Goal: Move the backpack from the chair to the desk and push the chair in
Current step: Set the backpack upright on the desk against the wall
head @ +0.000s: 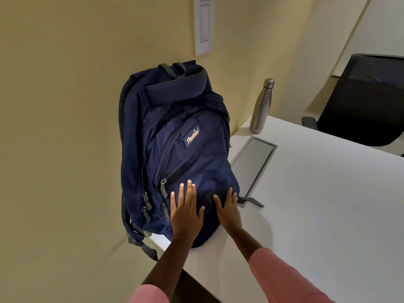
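A navy blue backpack (175,145) stands upright on the left end of the white desk (317,204), leaning against the yellow wall. Its straps hang over the desk's left edge. My left hand (185,213) lies flat on the lower front pocket, fingers spread. My right hand (228,209) rests flat on the backpack's lower right side, next to a grey strap end. Neither hand grips anything. A black chair (360,101) shows at the upper right, beyond the desk.
A steel bottle (261,106) stands on the desk by the wall, right of the backpack. A grey cable hatch (253,165) is set into the desk top. A white paper sheet (204,25) hangs on the wall above.
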Motion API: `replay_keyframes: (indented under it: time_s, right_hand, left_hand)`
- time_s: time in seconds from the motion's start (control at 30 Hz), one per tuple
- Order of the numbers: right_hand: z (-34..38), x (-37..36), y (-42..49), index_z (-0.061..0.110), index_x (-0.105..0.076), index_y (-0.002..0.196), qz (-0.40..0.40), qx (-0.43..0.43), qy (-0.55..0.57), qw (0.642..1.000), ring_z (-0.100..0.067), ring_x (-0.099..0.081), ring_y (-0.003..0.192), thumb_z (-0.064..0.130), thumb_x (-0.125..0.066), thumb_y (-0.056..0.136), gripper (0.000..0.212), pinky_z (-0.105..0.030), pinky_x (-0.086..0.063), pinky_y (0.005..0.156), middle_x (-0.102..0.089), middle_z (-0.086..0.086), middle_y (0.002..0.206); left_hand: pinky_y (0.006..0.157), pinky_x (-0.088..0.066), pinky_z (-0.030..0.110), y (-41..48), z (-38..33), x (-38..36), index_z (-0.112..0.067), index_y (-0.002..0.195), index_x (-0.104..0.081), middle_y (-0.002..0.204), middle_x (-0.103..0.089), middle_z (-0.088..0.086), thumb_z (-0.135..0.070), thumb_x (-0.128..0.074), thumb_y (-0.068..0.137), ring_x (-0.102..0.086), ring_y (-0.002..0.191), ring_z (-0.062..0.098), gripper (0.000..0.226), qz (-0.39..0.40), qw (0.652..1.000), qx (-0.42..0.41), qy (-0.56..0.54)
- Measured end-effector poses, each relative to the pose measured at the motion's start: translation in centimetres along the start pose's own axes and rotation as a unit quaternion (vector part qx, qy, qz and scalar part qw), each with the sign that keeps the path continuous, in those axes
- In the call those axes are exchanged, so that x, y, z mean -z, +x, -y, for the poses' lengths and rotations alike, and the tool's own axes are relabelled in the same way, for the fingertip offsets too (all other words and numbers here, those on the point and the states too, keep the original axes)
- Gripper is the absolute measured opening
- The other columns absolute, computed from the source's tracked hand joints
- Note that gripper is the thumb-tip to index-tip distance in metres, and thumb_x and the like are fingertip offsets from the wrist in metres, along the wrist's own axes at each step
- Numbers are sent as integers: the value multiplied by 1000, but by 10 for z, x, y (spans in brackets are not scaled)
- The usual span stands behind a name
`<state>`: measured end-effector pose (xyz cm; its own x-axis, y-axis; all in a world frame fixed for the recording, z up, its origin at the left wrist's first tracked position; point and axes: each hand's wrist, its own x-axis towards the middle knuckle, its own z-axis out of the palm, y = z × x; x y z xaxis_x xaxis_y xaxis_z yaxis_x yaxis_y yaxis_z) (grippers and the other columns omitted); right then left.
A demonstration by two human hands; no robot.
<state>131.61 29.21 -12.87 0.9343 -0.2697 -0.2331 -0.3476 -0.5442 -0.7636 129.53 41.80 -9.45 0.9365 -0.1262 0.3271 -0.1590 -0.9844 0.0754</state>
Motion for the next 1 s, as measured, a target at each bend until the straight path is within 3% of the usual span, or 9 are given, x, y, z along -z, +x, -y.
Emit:
replay_keyframes:
  time_s: [0.13, 0.23, 0.3, 0.43, 0.73, 0.8, 0.83, 0.9, 1.0]
  right_hand:
    - [-20, 9, -20, 17, -8, 145, -39, 44, -130, 990, -25, -1, 145, 46, -30, 95, 62, -55, -7, 115, -6, -9, 157]
    - [-25, 10, -42, 17, -10, 145, -68, 57, -193, 977, -25, -3, 145, 47, -24, 94, 61, -53, -9, 115, -8, -10, 157]
    - [-27, 7, -58, 17, -7, 145, -75, 61, -248, 964, -25, -1, 145, 49, -13, 93, 62, -51, -8, 116, -6, -10, 157]
    - [-28, -2, -93, 21, 3, 145, -54, -1, -255, 965, -22, 10, 144, 46, -17, 96, 59, -48, 3, 116, 7, -5, 157]
    - [-35, -16, -184, 20, 6, 145, -54, -25, -349, 935, -25, 9, 144, 47, -15, 95, 60, -47, 0, 116, 10, -6, 157]
    - [-38, -14, -201, 19, 5, 145, -59, -26, -348, 935, -25, 8, 144, 47, -15, 96, 60, -47, -2, 117, 8, -6, 158]
    - [-40, -13, -209, 19, 5, 145, -63, -24, -346, 936, -25, 8, 144, 46, -16, 96, 59, -47, -2, 117, 7, -7, 158]
    - [-44, -9, -225, 19, 3, 145, -70, -17, -341, 937, -25, 8, 144, 45, -16, 96, 59, -47, -3, 117, 6, -7, 158]
    - [-49, -1, -249, 18, 3, 145, -71, -9, -332, 941, -25, 8, 144, 44, -16, 97, 58, -47, -2, 117, 6, -8, 158]
  left_hand:
    - [91, -48, 53, -19, -7, 3, -3, 119, -59, 125, -62, 14, -41, -79, 62, -59, 115, 29, 71, 33, 999, -8, 14]
    - [102, -38, 54, -36, -3, 5, -4, 131, -46, 139, -49, 16, -42, -68, 75, -46, 128, 31, 71, 79, 997, -23, -4]
    - [99, -41, 54, -49, 2, 9, -3, 129, -49, 136, -52, 17, -41, -72, 72, -49, 125, 32, 72, 94, 995, -37, -6]
    - [84, -52, 51, -77, 15, 19, -1, 112, -64, 118, -66, 16, -40, -85, 53, -64, 107, 30, 74, 82, 993, -81, -9]
    - [83, -53, 50, -142, 34, 40, 0, 114, -63, 119, -65, 19, -39, -83, 55, -63, 108, 29, 73, 92, 985, -141, -39]
    - [103, -40, 49, -153, 32, 47, 1, 133, -42, 141, -45, 21, -43, -67, 76, -44, 130, 28, 76, 108, 984, -131, -52]
    - [114, -23, 47, -159, 30, 46, -1, 142, -21, 153, -23, 18, -45, -49, 88, -23, 141, 25, 75, 132, 982, -129, -43]
    - [117, 2, 45, -169, 28, 45, -8, 144, 7, 157, 7, 10, -47, -22, 96, 7, 145, 23, 69, 178, 976, -120, -26]
    - [116, 7, 45, -191, 22, 53, -9, 143, 14, 156, 15, 10, -47, -17, 96, 13, 144, 24, 68, 185, 975, -124, -10]
